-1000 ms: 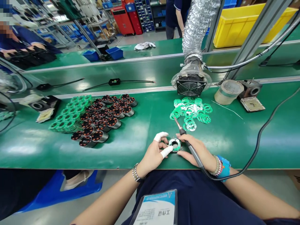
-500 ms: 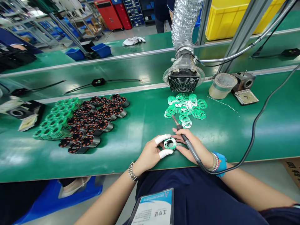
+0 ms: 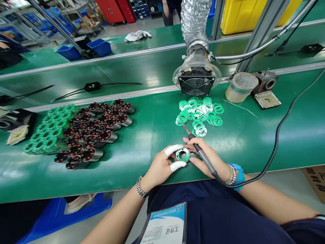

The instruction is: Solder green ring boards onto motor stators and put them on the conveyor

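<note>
My left hand (image 3: 162,162), with white covers on thumb and forefinger, grips a round part topped by a green ring board (image 3: 182,155) near the table's front edge. My right hand (image 3: 209,156) holds a soldering iron (image 3: 206,161), its tip pointing up and left, while its lower fingers touch the right side of the round part. Beyond the hands lies a loose pile of green ring boards (image 3: 199,113). To the left stand rows of metal cylinders with copper windings (image 3: 98,125), beside stacked green boards (image 3: 47,130).
A fan with a foil duct (image 3: 196,84) hangs over the back of the pile. At the right back are a cloudy jar (image 3: 240,88) and an iron stand with a sponge (image 3: 266,100). The iron's black cable (image 3: 275,145) curves across the right side.
The view has shifted slightly. Both hands keep nearly the same pose around the round part, and the iron remains in my right hand.
</note>
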`<state>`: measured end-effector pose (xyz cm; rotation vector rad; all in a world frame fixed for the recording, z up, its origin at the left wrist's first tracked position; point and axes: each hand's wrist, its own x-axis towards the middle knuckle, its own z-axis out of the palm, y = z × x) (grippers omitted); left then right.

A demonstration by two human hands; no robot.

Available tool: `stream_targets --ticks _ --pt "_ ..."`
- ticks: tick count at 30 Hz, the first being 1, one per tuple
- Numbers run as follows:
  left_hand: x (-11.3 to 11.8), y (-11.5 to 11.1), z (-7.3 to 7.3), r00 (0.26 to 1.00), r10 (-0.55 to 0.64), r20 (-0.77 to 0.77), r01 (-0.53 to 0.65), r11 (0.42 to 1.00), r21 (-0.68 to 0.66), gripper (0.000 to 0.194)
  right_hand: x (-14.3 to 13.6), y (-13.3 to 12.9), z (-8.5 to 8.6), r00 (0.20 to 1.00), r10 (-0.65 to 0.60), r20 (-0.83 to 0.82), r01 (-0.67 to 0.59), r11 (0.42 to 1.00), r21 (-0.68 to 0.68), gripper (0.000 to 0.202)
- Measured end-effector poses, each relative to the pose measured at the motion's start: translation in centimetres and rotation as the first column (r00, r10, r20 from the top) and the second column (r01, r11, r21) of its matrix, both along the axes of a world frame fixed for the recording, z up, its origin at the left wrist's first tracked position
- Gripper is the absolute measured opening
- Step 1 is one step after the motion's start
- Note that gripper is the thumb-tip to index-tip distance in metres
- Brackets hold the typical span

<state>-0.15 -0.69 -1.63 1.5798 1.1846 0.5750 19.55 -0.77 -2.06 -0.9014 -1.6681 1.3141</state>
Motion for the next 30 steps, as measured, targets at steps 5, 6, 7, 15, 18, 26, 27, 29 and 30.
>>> stream_targets --ticks 5,6,7,15,18,26,27,29,30 --pt "0.0 0.0 0.1 1.0 -0.004 -0.001 0.004 1.0 0.005 0.051 -0.1 0.2 0.4 0.999 0.017 -0.05 -0.02 0.998 -0.052 0.045" --pt "0.0 0.1 0.1 1.0 -0.004 0.002 0.004 1.0 0.015 0.05 -0.1 0.3 0.4 0.998 0.016 -0.062 -0.02 0.998 -0.061 0.044" --pt "0.0 0.1 0.0 1.0 -0.002 0.005 0.002 1.0 0.029 0.05 -0.1 0.4 0.3 0.997 0.015 -0.072 -0.02 0.998 -0.067 0.044" --pt "1.6 -1.6 -0.1 0.949 0.264 -0.17 -0.247 0.962 0.118 0.057 0.7 -0.3 0.9 0.982 -0.158 0.107 0.139 0.976 0.167 0.045" --pt "2.1 -3.0 0.1 0.955 0.283 -0.087 -0.281 0.959 0.035 0.067 0.9 -1.4 1.2 0.962 -0.164 0.218 0.086 0.94 0.33 0.04" --pt "0.3 -3.9 -0.2 0.978 0.166 -0.126 -0.121 0.945 0.304 0.035 0.2 -1.4 0.4 0.939 -0.15 0.309 0.023 0.925 0.379 0.037" --pt "-0.1 -3.6 -0.3 0.961 0.174 -0.216 -0.07 0.905 0.419 0.031 0.2 -1.3 0.5 0.939 -0.153 0.308 0.026 0.924 0.381 0.037" --pt "-0.8 -2.9 -0.2 0.917 0.177 -0.358 0.081 0.795 0.601 0.025 0.2 -1.1 0.6 0.937 -0.155 0.312 0.023 0.92 0.39 0.037" --pt "-1.1 -2.7 -0.1 0.9 0.161 -0.405 0.16 0.742 0.651 0.024 0.2 -1.1 0.6 0.937 -0.154 0.315 0.019 0.919 0.395 0.037"
